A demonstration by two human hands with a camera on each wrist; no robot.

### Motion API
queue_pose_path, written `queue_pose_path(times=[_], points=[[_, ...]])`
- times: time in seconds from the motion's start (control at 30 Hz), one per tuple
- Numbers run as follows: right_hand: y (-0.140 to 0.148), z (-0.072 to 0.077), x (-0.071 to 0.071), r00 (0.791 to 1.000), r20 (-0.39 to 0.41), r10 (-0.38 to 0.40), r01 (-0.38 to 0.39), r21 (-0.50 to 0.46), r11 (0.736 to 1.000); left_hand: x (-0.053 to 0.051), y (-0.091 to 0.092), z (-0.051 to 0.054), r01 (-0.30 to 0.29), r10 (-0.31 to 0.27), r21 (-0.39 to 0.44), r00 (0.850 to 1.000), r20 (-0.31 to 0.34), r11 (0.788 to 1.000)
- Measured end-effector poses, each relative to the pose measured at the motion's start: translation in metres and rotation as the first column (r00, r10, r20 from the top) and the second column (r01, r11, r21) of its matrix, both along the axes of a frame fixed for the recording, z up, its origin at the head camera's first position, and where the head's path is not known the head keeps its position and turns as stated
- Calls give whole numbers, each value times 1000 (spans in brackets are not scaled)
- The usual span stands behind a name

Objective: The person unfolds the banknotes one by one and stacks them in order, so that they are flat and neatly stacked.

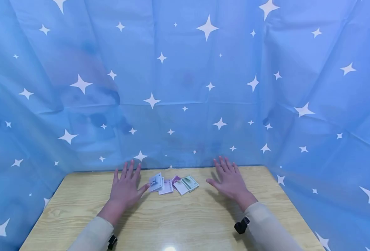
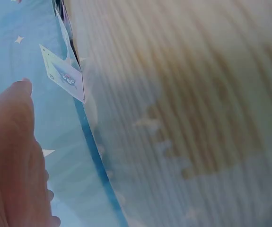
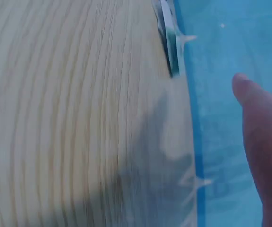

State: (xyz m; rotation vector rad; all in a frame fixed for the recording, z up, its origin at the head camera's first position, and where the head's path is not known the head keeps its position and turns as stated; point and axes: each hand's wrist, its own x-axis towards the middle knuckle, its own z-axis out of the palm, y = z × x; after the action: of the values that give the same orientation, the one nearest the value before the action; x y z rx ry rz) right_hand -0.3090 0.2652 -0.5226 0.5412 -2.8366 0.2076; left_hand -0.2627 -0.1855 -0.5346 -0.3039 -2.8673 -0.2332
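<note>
Several folded papers that look like banknotes lie in a loose row near the far edge of the table. At the row's left end is a blue-and-white note (image 1: 155,182), its raised flap (image 2: 64,76) showing in the left wrist view. Beside it lies a purple note (image 1: 166,187), and at the right end a green note (image 1: 190,183). My left hand (image 1: 126,190) is spread with straight fingers, its thumb tip close to the blue-and-white note. Farther off, on the other side, my right hand (image 1: 230,183) is spread and holds nothing. Its thumb (image 3: 256,109) points toward the green note.
The light wooden table (image 1: 172,219) ends at the back against a blue curtain (image 1: 185,80) with white stars, which also hangs along both sides. Black straps with small devices (image 1: 242,225) sit at the wrists.
</note>
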Motion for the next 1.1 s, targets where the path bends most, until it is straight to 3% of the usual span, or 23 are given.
queue_pose_path(times=[0.1,0.23,0.37,0.53,0.67,0.77,0.97,1.1], points=[[-14,1,-1,998,-31,56,-58,-54,997,-2,0,-1,8,-8,17,1000,-17,1000],[-38,0,0,989,-62,135,-143,-133,981,-3,-1,-1,28,-23,105,998,-53,994],[-64,1,4,985,9,171,-163,-261,951,-4,-2,1,50,-38,214,998,-58,976],[-96,5,5,975,96,199,-150,-375,915,-9,-1,1,66,-72,343,997,5,937],[-119,3,-1,967,121,222,-156,-403,902,-15,1,0,91,-138,450,988,72,888],[-134,-2,-7,963,137,234,-159,-415,896,-21,3,-1,107,-177,493,980,97,863],[-165,-10,-12,945,193,263,-149,-462,874,-29,7,-3,100,-215,533,964,158,840],[-183,-11,-14,934,238,267,-140,-442,886,-30,9,-3,79,-216,534,956,199,842]])
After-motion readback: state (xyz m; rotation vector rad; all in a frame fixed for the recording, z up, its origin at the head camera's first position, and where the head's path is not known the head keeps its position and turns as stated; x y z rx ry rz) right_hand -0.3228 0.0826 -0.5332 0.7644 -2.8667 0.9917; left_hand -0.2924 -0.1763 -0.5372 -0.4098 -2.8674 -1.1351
